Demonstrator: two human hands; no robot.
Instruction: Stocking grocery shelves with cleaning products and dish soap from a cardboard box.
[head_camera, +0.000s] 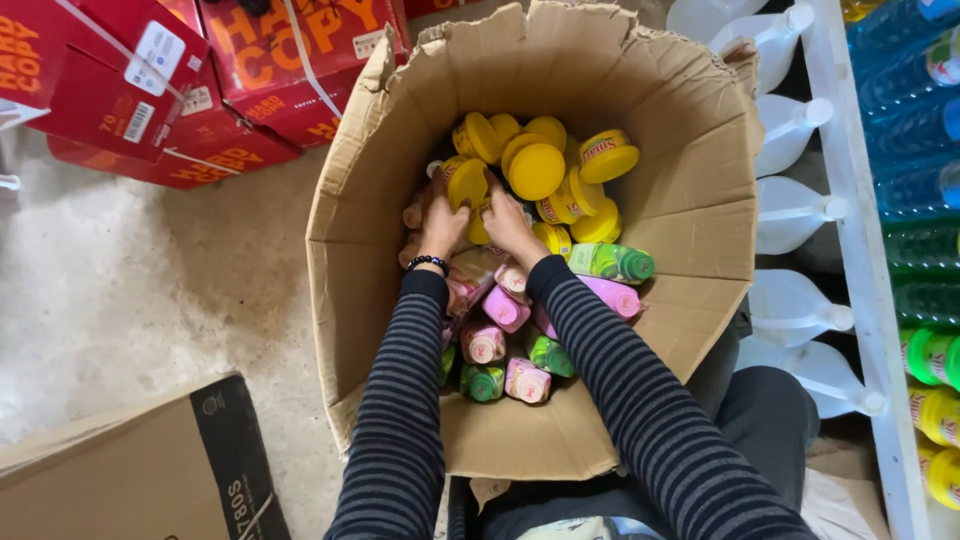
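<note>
Striped sleeves, nearest the lens, run up from the bottom edge into a large open cardboard box (690, 200). Left hand (443, 226), beaded bracelet (428, 263) at the wrist, has its fingers curled down onto a yellow-lidded jar (466, 182); fingertips touch the lid's lower edge, but whether they pinch it can't be told. Right hand (511, 224) lies just beside the left, fingers held together and bent down among the yellow jars (537, 170), tips hidden betw. lids; grip can't be told. Jars fill the far half of the box, packed touching, some upright, some tilted. Below the wrists, nearer the person, lie small pink bottles (506, 308) and green bottles (612, 263), on their sides. Outward: red cartons (270, 60) stacked top left on a concrete floor (150, 300); brown carton (130, 470) bottom left. At right, a white shelf rail (860, 230) w/ clear white-capped jugs (795, 215) and blue, green & yellow bottles beyond.
</note>
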